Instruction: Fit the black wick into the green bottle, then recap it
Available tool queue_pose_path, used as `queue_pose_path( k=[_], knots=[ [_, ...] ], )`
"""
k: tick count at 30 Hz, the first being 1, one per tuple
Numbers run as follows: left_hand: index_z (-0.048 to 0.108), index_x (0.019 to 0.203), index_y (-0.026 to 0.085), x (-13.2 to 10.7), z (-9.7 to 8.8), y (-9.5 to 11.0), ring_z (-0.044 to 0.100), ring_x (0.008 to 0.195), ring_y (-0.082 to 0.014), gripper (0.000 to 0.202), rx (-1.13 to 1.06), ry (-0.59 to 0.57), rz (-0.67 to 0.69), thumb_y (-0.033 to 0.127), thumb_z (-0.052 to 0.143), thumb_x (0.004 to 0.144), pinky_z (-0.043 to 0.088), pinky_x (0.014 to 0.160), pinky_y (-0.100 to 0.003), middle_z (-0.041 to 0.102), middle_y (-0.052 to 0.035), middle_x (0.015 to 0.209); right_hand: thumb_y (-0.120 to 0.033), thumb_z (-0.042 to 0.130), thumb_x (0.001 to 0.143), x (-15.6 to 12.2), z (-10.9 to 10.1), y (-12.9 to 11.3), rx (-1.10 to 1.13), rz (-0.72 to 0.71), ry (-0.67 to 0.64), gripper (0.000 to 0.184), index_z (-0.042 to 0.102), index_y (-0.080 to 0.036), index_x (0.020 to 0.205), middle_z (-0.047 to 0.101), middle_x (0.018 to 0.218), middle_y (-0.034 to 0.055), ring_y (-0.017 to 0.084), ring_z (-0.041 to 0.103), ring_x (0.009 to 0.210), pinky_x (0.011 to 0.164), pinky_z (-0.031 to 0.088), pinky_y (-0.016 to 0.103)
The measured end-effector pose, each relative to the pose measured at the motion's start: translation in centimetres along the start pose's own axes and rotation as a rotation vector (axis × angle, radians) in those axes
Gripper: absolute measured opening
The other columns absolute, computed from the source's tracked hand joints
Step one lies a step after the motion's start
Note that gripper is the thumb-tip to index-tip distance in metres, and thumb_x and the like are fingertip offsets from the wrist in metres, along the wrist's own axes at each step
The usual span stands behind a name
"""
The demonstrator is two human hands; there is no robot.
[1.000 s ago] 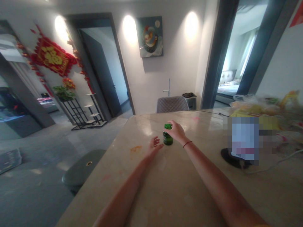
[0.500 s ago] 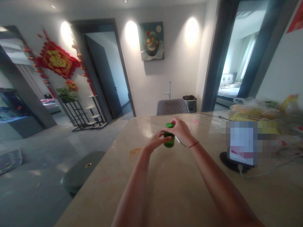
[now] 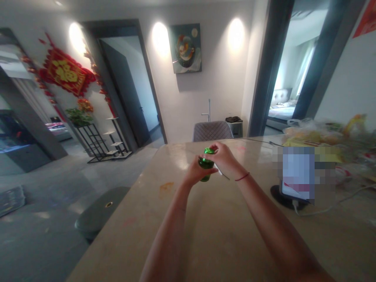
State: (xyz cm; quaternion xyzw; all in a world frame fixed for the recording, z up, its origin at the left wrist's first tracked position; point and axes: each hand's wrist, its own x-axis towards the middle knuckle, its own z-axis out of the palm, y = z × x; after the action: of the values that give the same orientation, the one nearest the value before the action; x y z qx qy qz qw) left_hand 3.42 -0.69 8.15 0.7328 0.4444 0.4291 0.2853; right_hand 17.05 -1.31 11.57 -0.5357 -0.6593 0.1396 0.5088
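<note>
A small green bottle [image 3: 206,163] stands on the table [image 3: 211,227] in front of me, tilted slightly if at all. My left hand [image 3: 195,171] is wrapped around its body, thumb across the near side. At the shiny green top, my right hand [image 3: 224,158] pinches with thumb and fingers; whether that top is a separate cap I cannot tell. Just under the right hand lies a thin white stick [image 3: 219,170] with a dark end, partly hidden. The far side of the bottle is covered by my fingers.
To the right, a phone [image 3: 296,192] with a blurred screen leans on a dark round stand, its white cable [image 3: 320,214] trailing across the table. Plastic bags [image 3: 320,135] are piled behind it. A quilted chair [image 3: 213,131] stands at the far edge, and a green stool [image 3: 100,211] at left.
My left hand has closed more firmly around the bottle's body, its thumb reaching further right. The right hand stays at the top. The view has shifted slightly.
</note>
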Motion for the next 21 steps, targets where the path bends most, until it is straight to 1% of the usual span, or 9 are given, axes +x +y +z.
queue_pose_path(
  k=[2, 4, 6, 9, 11, 13, 16, 17, 21],
  knots=[
    [0.053, 0.096, 0.014, 0.2, -0.1, -0.3, 0.057, 0.082, -0.0200, 0.060, 0.050, -0.019, 0.034, 0.044, 0.076, 0.049, 0.045, 0.072, -0.031, 0.061, -0.0054, 0.089, -0.041, 0.068, 0.058, 0.0, 0.0, 0.0, 0.008, 0.009, 0.007, 0.035, 0.056, -0.017, 0.081, 0.062, 0.075, 0.0026, 0.014, 0.057, 0.067, 0.059, 0.044, 0.025],
    [0.055, 0.095, 0.015, 0.2, -0.4, -0.5, 0.057, 0.080, -0.0190, 0.057, 0.081, -0.031, 0.056, 0.046, 0.075, 0.051, 0.044, 0.069, -0.029, 0.062, -0.0043, 0.085, -0.043, 0.068, 0.058, 0.0, -0.1, 0.1, 0.001, 0.001, -0.003, 0.037, 0.056, -0.016, 0.080, 0.062, 0.076, 0.0029, 0.014, 0.057, 0.068, 0.059, 0.044, 0.025],
    [0.056, 0.093, 0.016, 0.2, -0.7, -0.6, 0.057, 0.076, -0.0182, 0.055, 0.139, -0.038, 0.039, 0.048, 0.073, 0.052, 0.043, 0.067, -0.028, 0.063, -0.0030, 0.081, -0.045, 0.069, 0.058, 0.0, -0.3, 0.2, -0.024, -0.015, -0.034, 0.038, 0.055, -0.016, 0.079, 0.062, 0.077, 0.0034, 0.014, 0.057, 0.068, 0.059, 0.043, 0.024],
    [0.058, 0.091, 0.018, 0.0, -1.5, -0.3, 0.057, 0.072, -0.0188, 0.056, 0.272, -0.096, 0.017, 0.054, 0.071, 0.050, 0.042, 0.063, -0.027, 0.063, -0.0028, 0.078, -0.047, 0.066, 0.063, -0.1, -0.8, 0.2, -0.069, -0.028, -0.153, 0.035, 0.055, -0.016, 0.075, 0.062, 0.073, 0.0036, 0.014, 0.057, 0.065, 0.056, 0.041, 0.023],
    [0.058, 0.093, 0.019, -0.2, -2.0, 0.0, 0.058, 0.073, -0.0196, 0.059, 0.345, -0.146, 0.029, 0.055, 0.071, 0.049, 0.041, 0.063, -0.027, 0.064, -0.0036, 0.081, -0.049, 0.059, 0.070, -0.2, -1.3, 0.1, -0.089, -0.011, -0.254, 0.034, 0.055, -0.016, 0.069, 0.061, 0.064, 0.0028, 0.012, 0.056, 0.056, 0.050, 0.038, 0.022],
    [0.059, 0.094, 0.020, -0.4, -2.5, 0.3, 0.058, 0.072, -0.0202, 0.060, 0.397, -0.179, 0.027, 0.056, 0.071, 0.048, 0.041, 0.062, -0.027, 0.065, -0.0043, 0.082, -0.052, 0.052, 0.075, -0.4, -1.7, -0.2, -0.139, -0.001, -0.292, 0.039, 0.054, -0.016, 0.060, 0.057, 0.054, 0.0018, 0.011, 0.052, 0.047, 0.045, 0.035, 0.021],
    [0.060, 0.090, 0.020, -0.6, -2.8, 0.7, 0.058, 0.069, -0.0200, 0.056, 0.431, -0.202, 0.016, 0.054, 0.072, 0.046, 0.040, 0.060, -0.026, 0.066, -0.0041, 0.078, -0.056, 0.049, 0.076, -0.7, -2.2, -0.6, -0.220, 0.020, -0.271, 0.047, 0.049, -0.017, 0.049, 0.051, 0.042, 0.0010, 0.010, 0.048, 0.039, 0.040, 0.031, 0.021],
    [0.060, 0.088, 0.020, -0.7, -2.9, 0.7, 0.058, 0.067, -0.0196, 0.055, 0.433, -0.202, 0.013, 0.053, 0.072, 0.046, 0.039, 0.060, -0.026, 0.066, -0.0037, 0.076, -0.057, 0.050, 0.075, -0.9, -2.3, -0.6, -0.218, 0.044, -0.289, 0.048, 0.049, -0.017, 0.049, 0.050, 0.041, 0.0009, 0.010, 0.047, 0.037, 0.038, 0.031, 0.020],
    [0.062, 0.084, 0.021, -0.7, -2.9, 0.8, 0.058, 0.068, -0.0203, 0.054, 0.442, -0.199, 0.007, 0.050, 0.075, 0.041, 0.039, 0.061, -0.026, 0.066, -0.0031, 0.074, -0.058, 0.052, 0.073, -1.2, -2.3, -0.4, -0.113, 0.137, -0.471, 0.046, 0.053, -0.016, 0.055, 0.054, 0.043, 0.0014, 0.009, 0.045, 0.031, 0.034, 0.033, 0.020]
  ],
)
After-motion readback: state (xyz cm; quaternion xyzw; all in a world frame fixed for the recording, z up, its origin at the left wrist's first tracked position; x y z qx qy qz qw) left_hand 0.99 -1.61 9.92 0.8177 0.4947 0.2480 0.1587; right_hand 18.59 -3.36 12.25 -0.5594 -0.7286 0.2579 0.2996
